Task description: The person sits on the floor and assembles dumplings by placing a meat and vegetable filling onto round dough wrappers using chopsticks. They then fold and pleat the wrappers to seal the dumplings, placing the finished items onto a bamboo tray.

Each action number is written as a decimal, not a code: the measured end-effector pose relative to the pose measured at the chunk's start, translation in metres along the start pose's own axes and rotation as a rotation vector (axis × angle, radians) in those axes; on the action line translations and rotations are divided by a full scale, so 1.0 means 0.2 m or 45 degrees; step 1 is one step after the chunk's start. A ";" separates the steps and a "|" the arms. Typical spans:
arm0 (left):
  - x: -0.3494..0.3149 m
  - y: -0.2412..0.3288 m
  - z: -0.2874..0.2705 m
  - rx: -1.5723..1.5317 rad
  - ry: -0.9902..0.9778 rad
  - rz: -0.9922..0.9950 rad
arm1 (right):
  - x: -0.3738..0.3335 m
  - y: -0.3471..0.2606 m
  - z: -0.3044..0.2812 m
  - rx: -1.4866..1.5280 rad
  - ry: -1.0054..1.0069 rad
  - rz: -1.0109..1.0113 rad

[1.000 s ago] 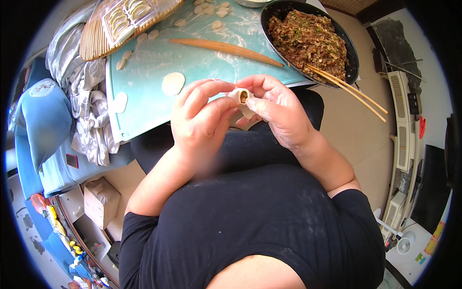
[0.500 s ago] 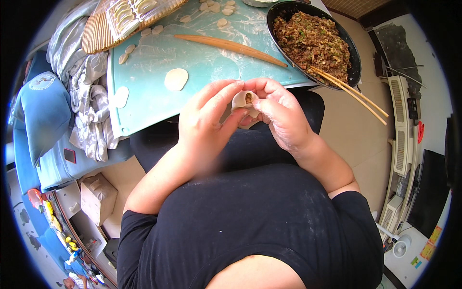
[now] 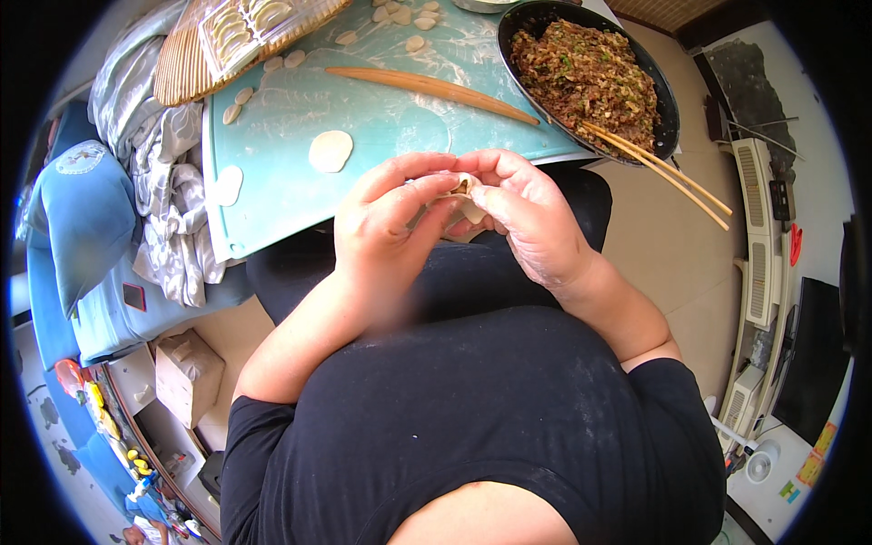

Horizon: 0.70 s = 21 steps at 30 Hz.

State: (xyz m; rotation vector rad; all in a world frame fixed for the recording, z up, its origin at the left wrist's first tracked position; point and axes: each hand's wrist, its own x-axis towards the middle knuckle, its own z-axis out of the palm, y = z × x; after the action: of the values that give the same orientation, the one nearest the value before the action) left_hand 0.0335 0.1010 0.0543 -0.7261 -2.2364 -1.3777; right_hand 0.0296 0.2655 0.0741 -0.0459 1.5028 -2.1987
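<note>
Between my two hands, just off the mat's near edge, is a dumpling (image 3: 466, 187) in a pale dough wrapper, with a bit of brown filling showing at its top. My left hand (image 3: 392, 207) pinches its left side between thumb and fingers. My right hand (image 3: 527, 211) presses the wrapper's right side, thumb against the fold. The fingers cover much of the dumpling. Flat round wrappers (image 3: 331, 152) lie on the floured green mat (image 3: 272, 195). A wooden rolling pin (image 3: 434, 88) rests across it beyond my hands.
A black pan (image 3: 670, 136) heaped with minced filling (image 3: 586, 77) stands at the mat's right, chopsticks (image 3: 658, 163) leaning over its rim. At the far left, a woven tray (image 3: 177, 68) holds a clear box of dumplings (image 3: 232, 41). Small dough pieces (image 3: 392, 13) lie along the far side.
My left fingers and thumb have closed in on the wrapper, so its opening is narrower and less filling shows. The hands stay in nearly the same place.
</note>
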 end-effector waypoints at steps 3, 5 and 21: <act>0.00 0.00 0.00 -0.016 0.017 -0.020 | 0.00 0.00 0.00 -0.025 0.004 -0.010; 0.00 0.01 0.00 -0.041 0.028 -0.043 | 0.00 -0.01 0.01 -0.020 -0.006 -0.001; 0.00 0.02 0.02 0.191 -0.008 0.148 | 0.02 0.00 0.01 -0.029 -0.015 0.054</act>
State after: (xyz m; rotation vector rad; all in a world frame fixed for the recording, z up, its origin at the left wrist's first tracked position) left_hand 0.0362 0.1055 0.0562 -0.7949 -2.2360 -1.1413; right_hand 0.0269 0.2624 0.0746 -0.0340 1.5088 -2.1444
